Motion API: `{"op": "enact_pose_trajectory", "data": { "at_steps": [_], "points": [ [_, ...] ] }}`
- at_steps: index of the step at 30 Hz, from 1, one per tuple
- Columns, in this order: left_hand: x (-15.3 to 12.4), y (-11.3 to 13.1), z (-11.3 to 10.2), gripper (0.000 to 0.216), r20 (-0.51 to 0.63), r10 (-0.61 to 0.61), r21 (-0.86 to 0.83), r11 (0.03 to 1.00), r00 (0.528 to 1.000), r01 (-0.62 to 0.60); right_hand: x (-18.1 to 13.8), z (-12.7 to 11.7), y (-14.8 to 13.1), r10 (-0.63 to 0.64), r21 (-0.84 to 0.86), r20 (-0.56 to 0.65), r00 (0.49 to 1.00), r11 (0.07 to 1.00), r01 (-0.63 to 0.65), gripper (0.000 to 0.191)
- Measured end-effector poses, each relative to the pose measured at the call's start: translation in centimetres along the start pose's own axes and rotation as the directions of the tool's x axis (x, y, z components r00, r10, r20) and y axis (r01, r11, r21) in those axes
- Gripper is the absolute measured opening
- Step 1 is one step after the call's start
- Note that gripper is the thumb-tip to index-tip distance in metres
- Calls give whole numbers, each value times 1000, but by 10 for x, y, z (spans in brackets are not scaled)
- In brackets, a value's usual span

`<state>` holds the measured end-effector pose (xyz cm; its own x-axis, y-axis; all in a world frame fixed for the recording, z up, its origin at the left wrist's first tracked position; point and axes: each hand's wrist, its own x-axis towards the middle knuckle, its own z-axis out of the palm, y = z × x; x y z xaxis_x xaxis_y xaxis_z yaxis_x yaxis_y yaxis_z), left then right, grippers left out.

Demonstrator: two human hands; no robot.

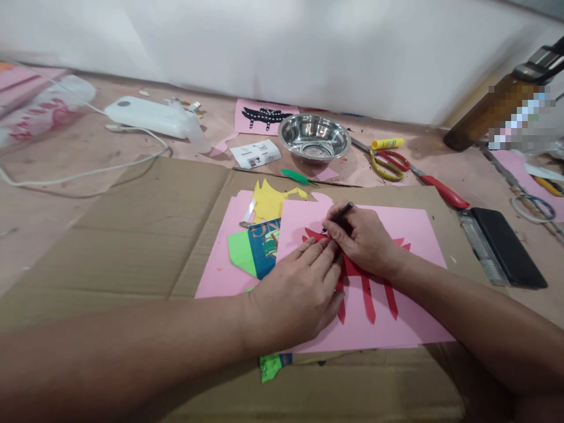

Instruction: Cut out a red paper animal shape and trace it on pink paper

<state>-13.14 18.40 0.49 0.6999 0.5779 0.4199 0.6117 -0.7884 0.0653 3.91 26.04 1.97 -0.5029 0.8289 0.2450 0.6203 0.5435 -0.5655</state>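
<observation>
My left hand [296, 294] lies flat with fingers stretched out, pressing a red paper cut-out [368, 291] onto a pink sheet [414, 235]. My right hand [365, 238] pinches a thin dark pen [340, 214], its tip touching the red shape's upper edge just past my left fingertips. The red shape has long strips pointing toward me; its middle is hidden under both hands. The sheet rests on brown cardboard [145, 235].
Yellow [268, 200] and green [241, 251] paper scraps and a blue booklet [265, 244] lie left of the sheet. Behind are a steel bowl [314, 137], scissors [388, 163], a glue stick [388, 143], a red-handled knife [440, 189], a black phone [506, 245] and a white power strip [147, 116].
</observation>
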Motion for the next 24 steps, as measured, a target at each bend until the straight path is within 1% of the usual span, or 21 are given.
{"op": "enact_pose_trajectory", "data": {
  "at_steps": [5, 14, 24],
  "points": [
    [-1, 0, 0, 38, -5, 7, 12, 1000, 1000, -7, 1, 0, 0, -11, 19, -6, 1000, 1000, 11, 13],
    [1, 0, -1, 35, -9, 11, 21, 1000, 1000, -11, 3, 0, -3, 17, 49, 21, 1000, 999, -18, 10],
    [1, 1, -1, 36, -31, 22, 32, 999, 999, -21, 2, 1, -2, -18, 42, -1, 1000, 999, 18, 11]
  ]
}}
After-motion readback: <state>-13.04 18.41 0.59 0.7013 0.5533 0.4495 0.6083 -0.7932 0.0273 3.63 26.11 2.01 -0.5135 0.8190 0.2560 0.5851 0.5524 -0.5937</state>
